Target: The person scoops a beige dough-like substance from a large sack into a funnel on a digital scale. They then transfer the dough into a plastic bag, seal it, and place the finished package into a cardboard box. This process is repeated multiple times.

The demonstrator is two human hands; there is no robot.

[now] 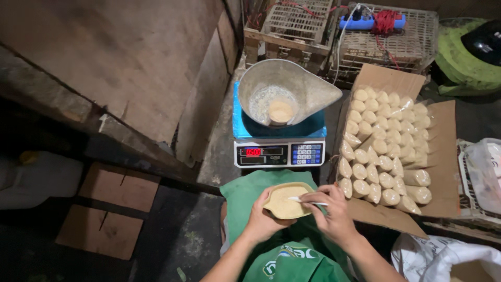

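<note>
Brown wooden boards (pixel 112 68) leaning at far left, above a whitish plastic jug (pixel 39 177) in shadow and two flat brown cardboard squares (pixel 112 201) on the dark floor. Further right, at centre, a digital weighing scale with a blue top and a red lit display (pixel 279 151), carrying a dented grey metal scoop pan (pixel 292 91) with pale grain and a small filled cup (pixel 281 110) inside. Below the scale, a green cloth (pixel 245 196) over the lap. Left hand (pixel 261 219) cupped under and gripping the near edge of a shallow tan bowl heaped with fine beige powder (pixel 286 201), held just above the green cloth, directly in front of the scale. Right hand (pixel 334 214) closed around a thin white spoon-like stick (pixel 308 200), its tip resting across the powder in the bowl; both hands close together, meeting at the bowl. Behind the scale, wire cages (pixel 360 31) with a blue power strip (pixel 370 22) and red cord on top. Right of the hands, an open brown cardboard box (pixel 441 156) packed with rows of clear cone-shaped bags of beige powder (pixel 383 151). At far right, a green round object (pixel 459 62), a clear plastic bag (pixel 482 167) on a white crate, and a white sack (pixel 443 258) at the bottom corner.
</note>
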